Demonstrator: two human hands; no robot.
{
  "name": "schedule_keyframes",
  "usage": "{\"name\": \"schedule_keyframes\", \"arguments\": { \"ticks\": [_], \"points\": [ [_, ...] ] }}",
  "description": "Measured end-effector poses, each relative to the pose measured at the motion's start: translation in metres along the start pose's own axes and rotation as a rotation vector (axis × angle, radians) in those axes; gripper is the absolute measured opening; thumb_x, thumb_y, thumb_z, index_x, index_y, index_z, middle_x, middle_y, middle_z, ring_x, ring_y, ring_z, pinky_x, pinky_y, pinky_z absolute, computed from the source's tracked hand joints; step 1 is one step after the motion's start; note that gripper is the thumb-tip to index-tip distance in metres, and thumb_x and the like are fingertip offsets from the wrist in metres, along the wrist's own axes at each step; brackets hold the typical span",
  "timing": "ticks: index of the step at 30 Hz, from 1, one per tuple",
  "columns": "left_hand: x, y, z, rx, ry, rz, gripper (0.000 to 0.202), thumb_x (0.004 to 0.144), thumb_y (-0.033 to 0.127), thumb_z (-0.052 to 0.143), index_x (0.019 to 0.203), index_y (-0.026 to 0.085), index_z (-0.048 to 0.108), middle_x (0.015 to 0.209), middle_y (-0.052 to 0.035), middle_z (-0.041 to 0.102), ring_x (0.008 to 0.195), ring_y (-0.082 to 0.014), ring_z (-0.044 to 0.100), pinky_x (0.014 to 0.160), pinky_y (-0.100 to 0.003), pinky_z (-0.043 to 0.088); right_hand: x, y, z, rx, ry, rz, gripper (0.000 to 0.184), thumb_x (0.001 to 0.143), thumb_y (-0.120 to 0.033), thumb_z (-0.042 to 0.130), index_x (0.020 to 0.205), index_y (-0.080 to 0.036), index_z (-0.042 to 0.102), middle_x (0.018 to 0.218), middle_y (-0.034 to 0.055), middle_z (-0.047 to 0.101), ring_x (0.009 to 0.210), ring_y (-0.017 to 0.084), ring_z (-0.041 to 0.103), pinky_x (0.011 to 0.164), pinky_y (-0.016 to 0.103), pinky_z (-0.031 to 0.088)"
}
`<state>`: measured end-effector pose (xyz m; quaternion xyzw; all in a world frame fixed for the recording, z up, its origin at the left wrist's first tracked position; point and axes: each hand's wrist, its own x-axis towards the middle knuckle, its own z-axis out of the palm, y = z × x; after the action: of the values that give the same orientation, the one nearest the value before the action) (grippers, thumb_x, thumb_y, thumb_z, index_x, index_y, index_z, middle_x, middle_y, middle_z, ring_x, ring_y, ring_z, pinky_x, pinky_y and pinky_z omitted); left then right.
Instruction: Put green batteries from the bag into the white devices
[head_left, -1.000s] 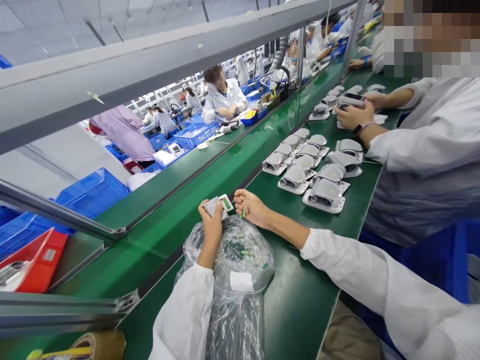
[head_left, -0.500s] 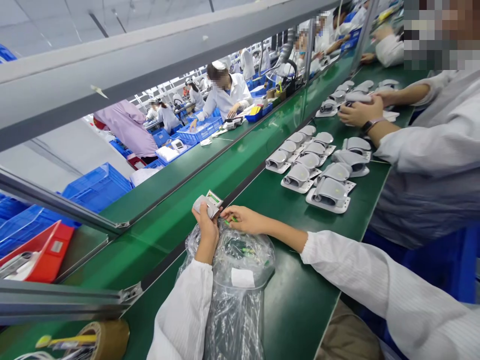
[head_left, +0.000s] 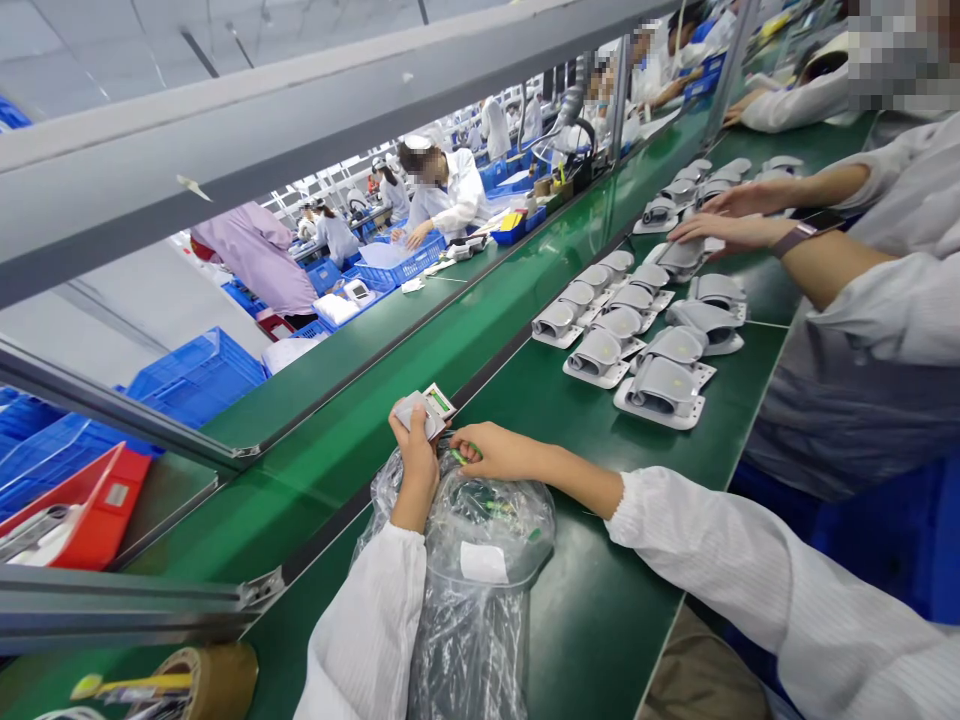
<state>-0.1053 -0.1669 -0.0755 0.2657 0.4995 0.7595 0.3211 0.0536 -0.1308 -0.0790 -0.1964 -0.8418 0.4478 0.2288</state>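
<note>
My left hand (head_left: pixel 417 455) is closed round a small grey-white plastic device (head_left: pixel 426 412), raised and tilted, with a green strip showing in its open end. Close beside it, my right hand (head_left: pixel 491 453) grips small green-handled cutters (head_left: pixel 466 454); their dark tip points at the device's lower edge, and I cannot tell whether it touches. Below both hands a clear plastic bag (head_left: pixel 469 640) lines and hangs over a round clear tub bearing a white label (head_left: pixel 484 563). Small green and yellow bits (head_left: pixel 499 508) show inside it.
Rows of grey cuff-like pieces on white plates (head_left: pixel 660 390) lie to the right, where a co-worker's hands (head_left: pixel 739 225) handle one. A tape roll (head_left: pixel 225 680) holding pens is at lower left. A red bin (head_left: pixel 105 505) and metal frame bars (head_left: pixel 135 600) stand left.
The device in my left hand has shifted slightly right and turned, showing more of its green strip. My right hand's cutters are now more visible. The co-worker's hands have moved over the grey pieces.
</note>
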Motion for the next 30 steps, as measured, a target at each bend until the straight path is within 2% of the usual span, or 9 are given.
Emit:
{"name": "schedule_keyframes", "arguments": {
  "ticks": [3, 7, 9, 12, 14, 16, 20, 25, 30],
  "points": [
    [-0.001, 0.000, 0.000, 0.014, -0.006, 0.007, 0.060, 0.080, 0.053, 0.083, 0.122, 0.028, 0.049, 0.115, -0.0046, 0.067, 0.087, -0.0181, 0.071, 0.068, -0.028, 0.062, -0.002, -0.002, -0.002, 0.053, -0.015, -0.003, 0.020, 0.084, -0.015, 0.073, 0.104, -0.016, 0.070, 0.088, 0.0037, 0.071, 0.076, 0.018, 0.065, 0.068, 0.027, 0.047],
    [-0.001, 0.000, 0.000, 0.025, 0.019, 0.013, 0.059, 0.080, 0.053, 0.082, 0.123, 0.028, 0.049, 0.115, -0.0040, 0.066, 0.089, -0.0180, 0.071, 0.071, -0.028, 0.061, 0.003, 0.001, 0.000, 0.192, 0.080, 0.136, 0.011, 0.083, -0.022, 0.071, 0.091, -0.016, 0.070, 0.081, 0.0015, 0.068, 0.070, 0.015, 0.060, 0.065, 0.027, 0.044],
    [0.000, 0.000, 0.000, 0.033, 0.018, 0.017, 0.059, 0.079, 0.053, 0.083, 0.122, 0.028, 0.050, 0.113, -0.0035, 0.066, 0.089, -0.0177, 0.070, 0.073, -0.029, 0.061, 0.008, 0.003, 0.001, 0.252, 0.152, 0.150, 0.011, 0.087, -0.025, 0.066, 0.084, -0.015, 0.068, 0.075, -0.0006, 0.064, 0.067, 0.014, 0.055, 0.065, 0.027, 0.040],
    [0.000, -0.001, 0.001, 0.040, 0.004, 0.026, 0.061, 0.078, 0.054, 0.084, 0.122, 0.028, 0.050, 0.113, -0.0041, 0.066, 0.090, -0.0184, 0.070, 0.077, -0.031, 0.061, 0.011, 0.002, -0.001, 0.324, 0.252, 0.083, 0.018, 0.093, -0.029, 0.059, 0.093, -0.015, 0.070, 0.081, 0.0006, 0.068, 0.070, 0.014, 0.055, 0.069, 0.027, 0.040],
    [0.001, -0.002, 0.000, 0.039, -0.005, 0.030, 0.061, 0.079, 0.055, 0.083, 0.123, 0.028, 0.050, 0.114, -0.0046, 0.066, 0.091, -0.0191, 0.070, 0.079, -0.033, 0.061, 0.009, -0.002, -0.002, 0.288, 0.272, 0.061, 0.023, 0.098, -0.032, 0.054, 0.102, -0.016, 0.070, 0.086, 0.0020, 0.073, 0.067, 0.013, 0.055, 0.067, 0.026, 0.040],
    [0.002, -0.004, -0.001, 0.042, -0.002, 0.040, 0.061, 0.080, 0.055, 0.082, 0.124, 0.028, 0.049, 0.115, -0.0046, 0.066, 0.092, -0.0190, 0.070, 0.080, -0.032, 0.060, 0.006, -0.008, -0.002, 0.201, 0.287, 0.044, 0.026, 0.102, -0.035, 0.051, 0.109, -0.017, 0.068, 0.082, 0.0016, 0.073, 0.062, 0.013, 0.053, 0.064, 0.027, 0.038],
    [0.003, -0.008, -0.004, 0.098, -0.012, 0.068, 0.065, 0.079, 0.056, 0.084, 0.127, 0.028, 0.051, 0.117, -0.0048, 0.066, 0.097, -0.0181, 0.068, 0.083, -0.029, 0.057, 0.001, -0.015, 0.001, 0.085, 0.385, -0.014, 0.030, 0.102, -0.032, 0.052, 0.127, -0.017, 0.054, 0.073, -0.0032, 0.064, 0.063, 0.016, 0.055, 0.066, 0.027, 0.037],
    [-0.003, -0.005, -0.004, 0.198, -0.071, 0.140, 0.067, 0.080, 0.056, 0.085, 0.130, 0.026, 0.053, 0.116, -0.0056, 0.066, 0.097, -0.0181, 0.066, 0.088, -0.028, 0.054, 0.002, -0.011, 0.002, 0.037, 0.429, -0.006, 0.024, 0.097, -0.021, 0.051, 0.121, -0.020, 0.050, 0.072, -0.0051, 0.058, 0.060, 0.015, 0.052, 0.064, 0.027, 0.035],
    [-0.010, 0.001, 0.000, 0.287, -0.129, 0.187, 0.066, 0.080, 0.053, 0.086, 0.130, 0.024, 0.054, 0.114, -0.0064, 0.066, 0.096, -0.0188, 0.066, 0.088, -0.028, 0.052, 0.004, -0.005, 0.002, -0.017, 0.385, -0.029, 0.012, 0.103, -0.024, 0.053, 0.115, -0.020, 0.054, 0.078, -0.0008, 0.066, 0.066, 0.017, 0.058, 0.067, 0.026, 0.037]
  ]
}}
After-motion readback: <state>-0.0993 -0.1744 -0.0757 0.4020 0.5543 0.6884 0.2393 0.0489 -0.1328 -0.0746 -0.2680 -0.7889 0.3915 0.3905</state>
